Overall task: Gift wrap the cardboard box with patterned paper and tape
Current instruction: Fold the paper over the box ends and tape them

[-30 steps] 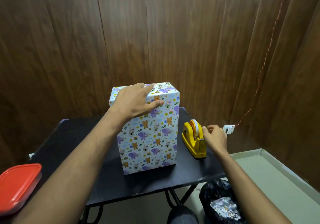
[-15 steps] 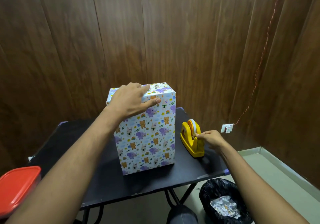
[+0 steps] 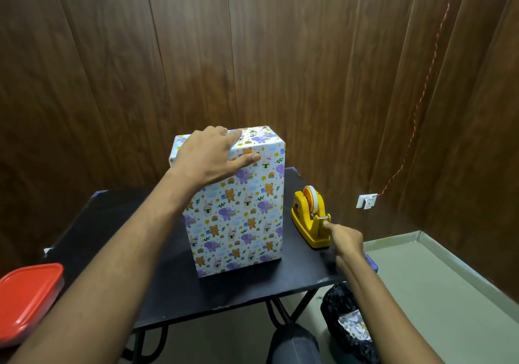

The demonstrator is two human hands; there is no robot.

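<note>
The left hand lies flat on the wrapped box mid-frame — keeping it steady — while right-hand fingers pinch tape at the dispenser.

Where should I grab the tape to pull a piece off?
Pinch the loose end of the tape at the metal cutter on the near end of the yellow dispenser, coming from the right, where the right hand already reaches. The roll stands upright and the wrapped box blocks the left.
</note>
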